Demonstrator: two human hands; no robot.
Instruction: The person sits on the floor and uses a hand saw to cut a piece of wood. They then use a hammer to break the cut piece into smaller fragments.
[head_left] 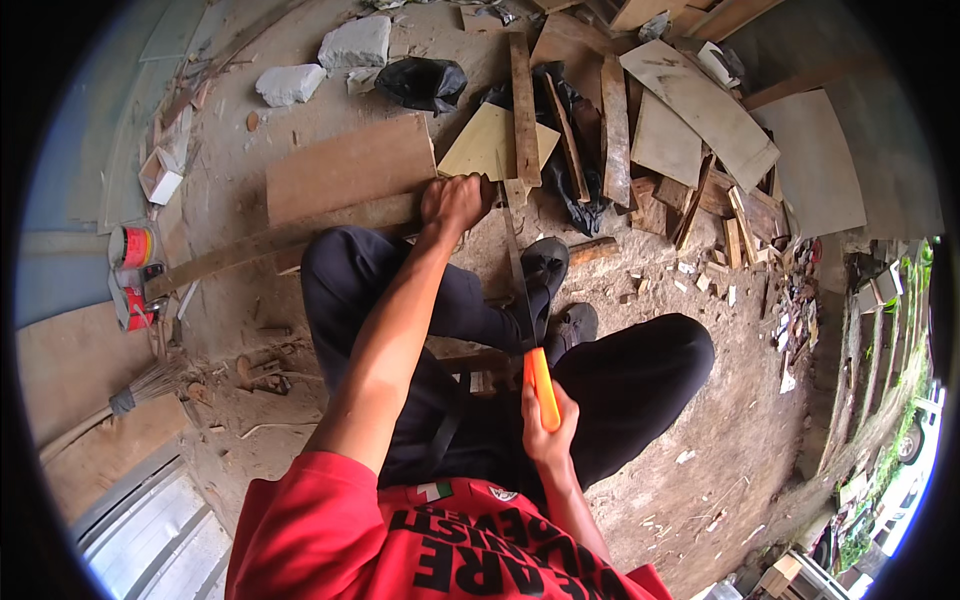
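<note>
Low in the frame's centre, the right hand [548, 428] is clenched round the smooth orange plastic handle of a thin steel handsaw [522, 300], whose blade runs up to the long rough wooden plank [290, 238]. Upper centre, the left hand [455, 200] grips that plank's end. Bare dusty ground [730, 440] opens rightward, below the piled plywood offcuts [700, 120].

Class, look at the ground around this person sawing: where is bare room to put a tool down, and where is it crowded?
Bare dirt lies right of the right knee. Crowded: the offcut pile ahead, and cans and broom at left.
</note>
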